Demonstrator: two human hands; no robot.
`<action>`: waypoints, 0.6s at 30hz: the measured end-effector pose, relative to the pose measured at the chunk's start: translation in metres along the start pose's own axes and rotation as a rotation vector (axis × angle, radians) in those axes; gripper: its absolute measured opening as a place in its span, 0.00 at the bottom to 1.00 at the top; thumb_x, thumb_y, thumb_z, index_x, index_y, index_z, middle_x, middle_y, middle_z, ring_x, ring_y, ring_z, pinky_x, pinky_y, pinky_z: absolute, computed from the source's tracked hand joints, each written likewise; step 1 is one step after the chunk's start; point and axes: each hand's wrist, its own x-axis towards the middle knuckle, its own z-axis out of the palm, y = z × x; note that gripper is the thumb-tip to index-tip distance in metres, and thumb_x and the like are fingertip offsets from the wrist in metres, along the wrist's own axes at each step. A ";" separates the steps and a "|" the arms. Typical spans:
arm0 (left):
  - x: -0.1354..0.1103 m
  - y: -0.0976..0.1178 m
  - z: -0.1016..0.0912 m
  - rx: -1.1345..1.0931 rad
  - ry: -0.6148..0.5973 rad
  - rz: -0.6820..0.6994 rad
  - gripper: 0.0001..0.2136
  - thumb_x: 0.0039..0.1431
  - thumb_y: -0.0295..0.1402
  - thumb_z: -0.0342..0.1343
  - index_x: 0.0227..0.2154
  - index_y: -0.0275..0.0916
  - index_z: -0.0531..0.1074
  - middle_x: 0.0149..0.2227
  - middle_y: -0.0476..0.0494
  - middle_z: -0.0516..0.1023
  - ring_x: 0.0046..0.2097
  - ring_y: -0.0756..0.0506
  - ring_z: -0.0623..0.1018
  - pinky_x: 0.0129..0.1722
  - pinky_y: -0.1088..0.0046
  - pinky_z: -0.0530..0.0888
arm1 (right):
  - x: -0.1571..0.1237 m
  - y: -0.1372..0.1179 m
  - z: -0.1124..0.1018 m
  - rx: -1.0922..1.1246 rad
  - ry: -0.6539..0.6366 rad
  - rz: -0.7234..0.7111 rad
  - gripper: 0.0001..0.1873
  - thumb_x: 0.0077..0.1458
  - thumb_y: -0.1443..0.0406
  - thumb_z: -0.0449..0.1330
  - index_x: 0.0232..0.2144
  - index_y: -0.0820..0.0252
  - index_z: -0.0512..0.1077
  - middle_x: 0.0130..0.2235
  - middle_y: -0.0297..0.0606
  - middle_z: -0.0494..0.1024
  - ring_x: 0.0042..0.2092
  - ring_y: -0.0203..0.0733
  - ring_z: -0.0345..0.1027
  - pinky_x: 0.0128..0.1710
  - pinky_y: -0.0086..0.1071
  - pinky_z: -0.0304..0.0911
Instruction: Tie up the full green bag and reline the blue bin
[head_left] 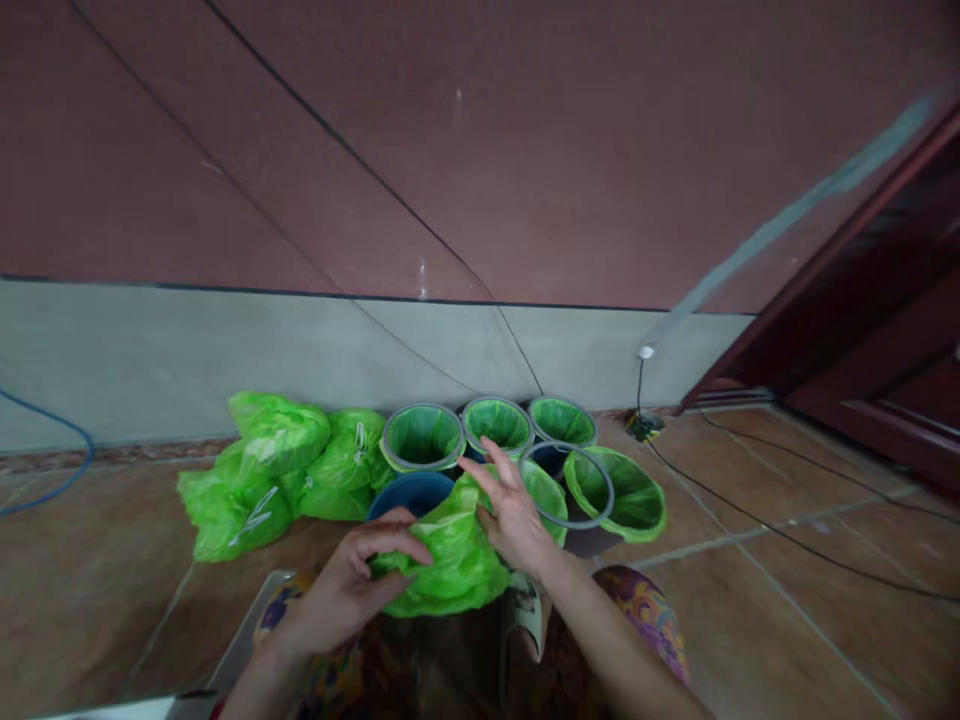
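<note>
A crumpled green plastic bag (450,565) lies between my hands, just above my lap. My left hand (356,580) is closed on its left side, thumb and fingers pinching the plastic. My right hand (514,510) rests against the bag's right upper edge with its fingers stretched out and apart. Right behind the bag stands a blue bucket (412,492) with no liner. A loose grey ring (568,485) lies tilted over a dark bucket to the right.
Three lined buckets (424,438) stand in a row by the wall, and another green-lined one (626,495) sits at the right. Tied green bags (266,470) are heaped on the left. Black cables (750,520) cross the tiled floor; a door frame (862,330) is at right.
</note>
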 end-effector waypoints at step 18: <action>0.004 -0.065 -0.002 0.872 0.462 -0.218 0.19 0.53 0.32 0.49 0.47 0.39 0.76 0.46 0.39 0.82 0.46 0.39 0.80 0.49 0.65 0.75 | -0.050 0.049 -0.114 1.124 0.925 0.568 0.13 0.40 0.59 0.67 0.28 0.59 0.74 0.25 0.30 0.77 0.25 0.35 0.68 0.27 0.29 0.65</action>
